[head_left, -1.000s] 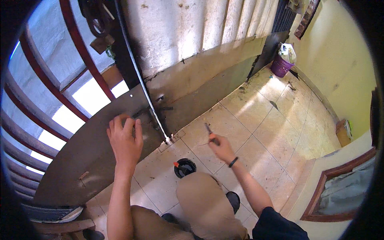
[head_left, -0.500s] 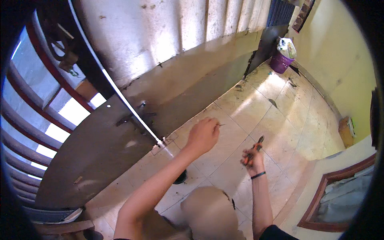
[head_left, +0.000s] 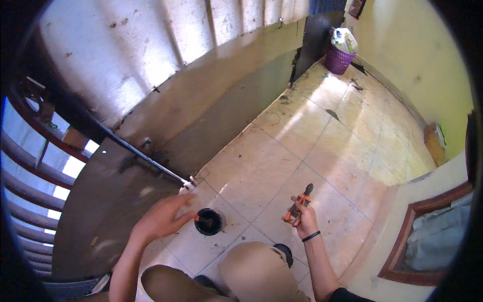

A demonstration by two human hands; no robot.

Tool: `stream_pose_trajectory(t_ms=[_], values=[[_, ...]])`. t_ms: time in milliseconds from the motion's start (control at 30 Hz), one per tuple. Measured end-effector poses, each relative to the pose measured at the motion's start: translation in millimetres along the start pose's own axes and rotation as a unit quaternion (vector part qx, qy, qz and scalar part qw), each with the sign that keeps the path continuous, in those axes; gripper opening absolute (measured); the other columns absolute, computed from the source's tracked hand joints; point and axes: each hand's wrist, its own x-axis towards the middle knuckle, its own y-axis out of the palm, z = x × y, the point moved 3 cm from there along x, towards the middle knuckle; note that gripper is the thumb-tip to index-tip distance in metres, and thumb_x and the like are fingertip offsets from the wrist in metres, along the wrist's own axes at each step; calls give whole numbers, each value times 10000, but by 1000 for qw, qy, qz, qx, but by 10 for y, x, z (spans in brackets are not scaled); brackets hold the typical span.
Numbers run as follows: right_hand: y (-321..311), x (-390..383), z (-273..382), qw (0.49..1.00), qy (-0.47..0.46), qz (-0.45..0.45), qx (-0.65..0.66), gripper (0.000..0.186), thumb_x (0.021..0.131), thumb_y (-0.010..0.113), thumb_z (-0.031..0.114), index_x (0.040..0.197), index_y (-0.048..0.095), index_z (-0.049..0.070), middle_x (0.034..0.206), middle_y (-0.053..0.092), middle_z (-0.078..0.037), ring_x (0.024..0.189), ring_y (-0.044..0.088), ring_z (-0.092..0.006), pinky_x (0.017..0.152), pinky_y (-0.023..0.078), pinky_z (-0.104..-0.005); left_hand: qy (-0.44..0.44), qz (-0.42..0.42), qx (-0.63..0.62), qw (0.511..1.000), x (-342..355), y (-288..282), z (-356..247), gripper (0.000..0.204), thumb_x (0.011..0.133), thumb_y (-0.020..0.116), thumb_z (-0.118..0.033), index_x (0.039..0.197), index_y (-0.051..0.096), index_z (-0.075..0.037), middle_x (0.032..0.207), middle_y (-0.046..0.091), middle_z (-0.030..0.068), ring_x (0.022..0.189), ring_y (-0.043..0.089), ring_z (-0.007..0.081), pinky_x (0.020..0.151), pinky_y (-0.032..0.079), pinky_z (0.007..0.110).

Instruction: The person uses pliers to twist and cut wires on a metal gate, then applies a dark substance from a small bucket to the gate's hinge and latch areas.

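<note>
My left hand [head_left: 162,217] has its fingers stretched out and apart, with nothing visible in them. It hovers beside a small round black tub [head_left: 222,222] on the tiles. Inside the tub lies something dark, too unclear to name, with a small orange-red tip [head_left: 196,218] at the rim. My right hand [head_left: 305,221] is closed around pliers [head_left: 293,214] with orange and black handles. The dark jaws of the pliers point up and away from me, above the floor.
A thin white pipe [head_left: 161,167] slants down to the floor at the wall's base. A purple basket [head_left: 338,61] holding a white bag stands far right, and a cardboard box [head_left: 433,144] sits against the yellow wall. My knees [head_left: 256,269] are close below.
My left hand has moved left and toward me, opening its fingers; the thin dark piece it pinched is no longer visible. My right hand, still on the pliers, shifted slightly left and lower.
</note>
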Motion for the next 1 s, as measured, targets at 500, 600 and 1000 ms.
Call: stream_pose_trajectory(t_ms=[500, 600, 1000], values=[[1291, -164, -132, 987, 7, 109, -118, 416, 1021, 584, 286, 1336, 576, 15, 630, 443, 31, 880, 715, -241, 705, 656, -465, -241, -330, -297, 863, -2683, 493, 35, 351, 867, 528, -212, 1093, 655, 25, 1123, 662, 171, 1073, 623, 292, 1000, 445, 376], [1441, -295, -173, 985, -14, 137, -102, 470, 1028, 565, 328, 1370, 535, 6, 589, 395, 47, 888, 703, -243, 774, 631, -510, -219, -350, -274, 869, -2784, 576, 100, 432, 898, 540, -345, 1072, 661, 32, 1128, 641, 188, 1100, 606, 302, 998, 444, 398], [1959, -646, -102, 976, -79, 174, -107, 444, 1041, 563, 275, 1401, 527, 18, 711, 503, 11, 925, 713, -237, 736, 655, -449, -176, -409, -238, 863, -3070, 603, 285, 480, 924, 516, -399, 1074, 667, 32, 1082, 633, 199, 1052, 608, 322, 959, 454, 399]])
